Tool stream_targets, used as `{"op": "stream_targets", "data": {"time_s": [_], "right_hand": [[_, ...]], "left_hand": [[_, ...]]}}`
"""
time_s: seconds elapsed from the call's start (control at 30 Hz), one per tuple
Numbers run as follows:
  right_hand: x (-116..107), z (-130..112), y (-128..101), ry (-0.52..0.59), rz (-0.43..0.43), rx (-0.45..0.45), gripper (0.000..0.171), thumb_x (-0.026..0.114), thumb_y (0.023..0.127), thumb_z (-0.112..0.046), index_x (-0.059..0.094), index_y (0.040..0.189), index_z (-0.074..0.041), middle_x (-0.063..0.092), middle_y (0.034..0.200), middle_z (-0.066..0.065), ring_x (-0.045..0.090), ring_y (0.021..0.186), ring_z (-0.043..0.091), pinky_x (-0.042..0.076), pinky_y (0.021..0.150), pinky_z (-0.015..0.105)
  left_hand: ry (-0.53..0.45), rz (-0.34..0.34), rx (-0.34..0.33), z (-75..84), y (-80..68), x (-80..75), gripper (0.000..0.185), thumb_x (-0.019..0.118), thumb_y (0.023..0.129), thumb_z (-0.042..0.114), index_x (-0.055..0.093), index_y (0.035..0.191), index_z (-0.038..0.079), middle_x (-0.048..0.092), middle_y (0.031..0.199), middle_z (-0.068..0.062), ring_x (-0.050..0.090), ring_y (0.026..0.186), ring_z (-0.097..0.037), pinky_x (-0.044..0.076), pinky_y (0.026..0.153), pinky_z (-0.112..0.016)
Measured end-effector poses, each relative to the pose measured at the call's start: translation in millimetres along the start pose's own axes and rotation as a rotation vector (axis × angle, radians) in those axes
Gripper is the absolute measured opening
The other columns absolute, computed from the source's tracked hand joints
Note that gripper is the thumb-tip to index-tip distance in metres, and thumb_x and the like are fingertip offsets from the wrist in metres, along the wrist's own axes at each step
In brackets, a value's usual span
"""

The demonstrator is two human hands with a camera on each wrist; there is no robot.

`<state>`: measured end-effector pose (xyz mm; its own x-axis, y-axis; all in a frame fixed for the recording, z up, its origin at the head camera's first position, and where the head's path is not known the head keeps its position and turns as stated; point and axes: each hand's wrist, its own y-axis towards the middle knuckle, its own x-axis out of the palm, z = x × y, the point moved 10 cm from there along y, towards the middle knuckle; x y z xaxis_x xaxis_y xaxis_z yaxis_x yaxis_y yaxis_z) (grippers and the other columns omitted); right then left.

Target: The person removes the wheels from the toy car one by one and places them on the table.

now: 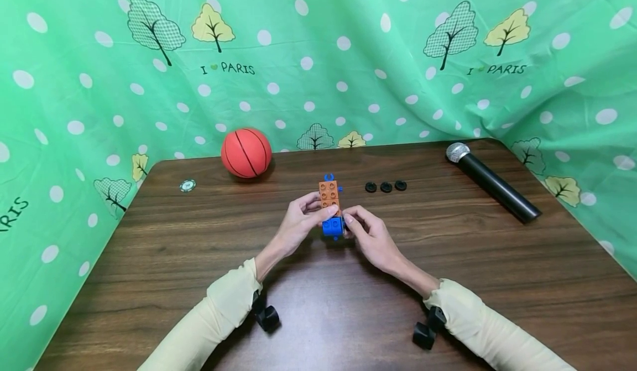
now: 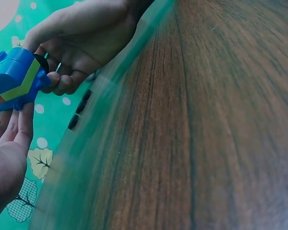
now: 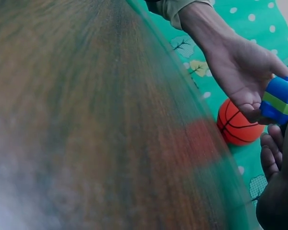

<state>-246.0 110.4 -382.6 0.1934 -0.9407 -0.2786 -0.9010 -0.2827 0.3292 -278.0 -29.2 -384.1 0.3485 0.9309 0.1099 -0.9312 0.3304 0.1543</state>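
Note:
Over the middle of the table, my left hand [image 1: 298, 219] grips a toy block vehicle [image 1: 329, 190], its thumb across the top. The vehicle has orange studded blocks, a blue block at the near end and a blue hook at the far end. In the left wrist view the blue end [image 2: 12, 72] carries a yellow-green stripe. My right hand [image 1: 370, 235] pinches a small black wheel [image 2: 41, 61] against the right side of the blue end. Fingers mostly hide that wheel, so how it sits on the vehicle I cannot tell.
Three black wheels [image 1: 386, 187] lie in a row right of the vehicle. A red basketball [image 1: 246, 153] and a poker chip [image 1: 187, 185] are at the back left. At the right lies a black microphone [image 1: 492, 183]. A green curtain [image 1: 278, 83] hangs behind the table.

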Motion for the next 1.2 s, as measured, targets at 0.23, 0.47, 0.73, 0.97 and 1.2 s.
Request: {"op": "stream_targets", "data": {"time_s": [0.23, 0.47, 0.73, 0.97, 1.2], "right_hand": [[0, -2, -1, 0.035, -0.009, -0.019, 0.021, 0.048, 0.110, -0.009, 0.065, 0.115, 0.002, 0.063, 0.089, 0.009, 0.062, 0.080, 0.016, 0.054, 0.072, 0.029], [-2, -4, 0, 0.075, -0.006, -0.061, 0.023, 0.045, 0.110, -0.005, 0.064, 0.115, 0.007, 0.066, 0.093, 0.014, 0.064, 0.082, 0.014, 0.054, 0.075, 0.027], [-11, -1, 2, 0.054, -0.005, -0.092, 0.022, 0.044, 0.111, -0.006, 0.061, 0.116, 0.008, 0.060, 0.078, 0.012, 0.060, 0.070, 0.020, 0.054, 0.065, 0.030], [-28, 0, 1, -0.020, 0.078, -0.100, 0.013, 0.052, 0.108, -0.004, 0.059, 0.113, 0.006, 0.053, 0.070, 0.014, 0.050, 0.062, 0.022, 0.041, 0.057, 0.025], [-36, 1, -1, -0.111, 0.059, -0.102, 0.018, 0.054, 0.107, -0.005, 0.059, 0.124, 0.001, 0.057, 0.081, 0.013, 0.054, 0.071, 0.027, 0.043, 0.064, 0.025]], "left_hand": [[-0.015, 0.000, 0.003, -1.4, 0.6, -0.7, 0.045, 0.071, 0.093, 0.018, 0.063, 0.130, -0.007, 0.074, 0.110, -0.016, 0.071, 0.089, -0.017, 0.054, 0.070, -0.026], [-0.013, 0.005, -0.002, -0.7, 0.2, -1.5, 0.047, 0.072, 0.092, 0.020, 0.062, 0.129, -0.008, 0.073, 0.110, -0.017, 0.071, 0.088, -0.016, 0.054, 0.071, -0.026], [0.035, 0.028, -0.002, -1.5, 0.6, -7.4, 0.045, 0.072, 0.092, 0.021, 0.063, 0.129, -0.005, 0.074, 0.111, -0.016, 0.070, 0.089, -0.017, 0.052, 0.071, -0.025], [0.034, 0.037, -0.011, -1.0, 0.0, -8.3, 0.045, 0.071, 0.093, 0.020, 0.063, 0.130, -0.005, 0.074, 0.111, -0.016, 0.071, 0.092, -0.017, 0.054, 0.075, -0.026], [0.027, 0.047, -0.018, -0.6, -0.4, -9.4, 0.043, 0.069, 0.095, 0.015, 0.062, 0.131, -0.006, 0.073, 0.113, -0.017, 0.072, 0.092, -0.018, 0.054, 0.075, -0.026]]}}
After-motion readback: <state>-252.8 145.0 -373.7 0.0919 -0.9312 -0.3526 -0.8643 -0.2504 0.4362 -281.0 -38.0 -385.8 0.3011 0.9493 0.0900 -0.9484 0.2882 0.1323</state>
